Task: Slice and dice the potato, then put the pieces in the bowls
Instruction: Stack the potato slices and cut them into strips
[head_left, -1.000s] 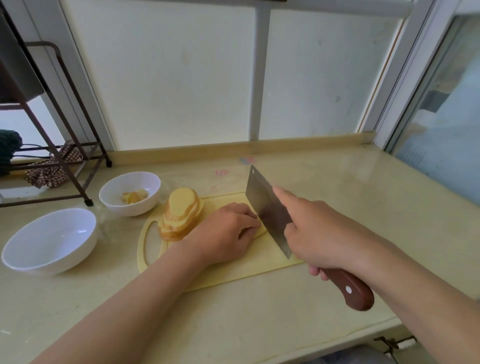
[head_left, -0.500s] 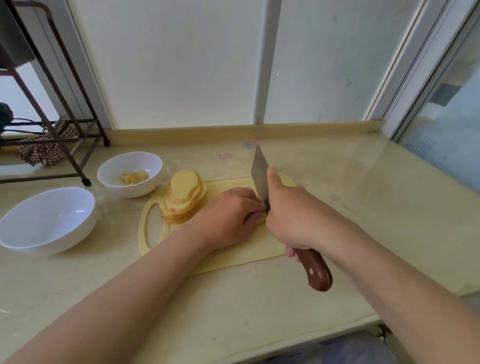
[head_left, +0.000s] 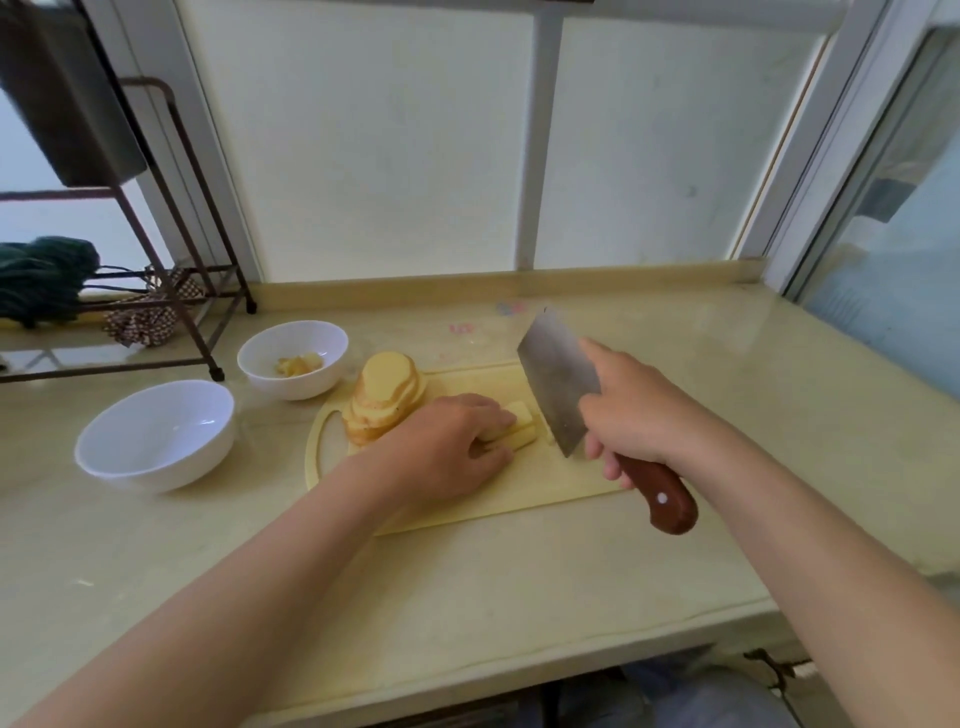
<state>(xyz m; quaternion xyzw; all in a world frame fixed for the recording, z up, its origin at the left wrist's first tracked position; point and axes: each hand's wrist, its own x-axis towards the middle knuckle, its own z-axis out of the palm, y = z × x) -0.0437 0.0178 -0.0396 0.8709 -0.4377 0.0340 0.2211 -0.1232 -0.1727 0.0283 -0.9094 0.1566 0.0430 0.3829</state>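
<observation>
- Pale yellow potato sticks (head_left: 519, 435) lie on the board (head_left: 524, 493), pinned under the curled fingers of the left hand (head_left: 447, 447).
- The right hand (head_left: 636, 415) grips the cleaver (head_left: 556, 376), its blade just beside the sticks.
- A stack of round slices (head_left: 385, 392) leans behind, and 2 white bowls (head_left: 156, 457) stand to the left.

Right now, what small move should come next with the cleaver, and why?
Probably bring the steel cleaver with the brown wooden handle down across the pale yellow potato strips. The left hand holds them on the yellow cutting board, their ends stick out beyond it, and the right hand holds the blade just beside them.
</observation>
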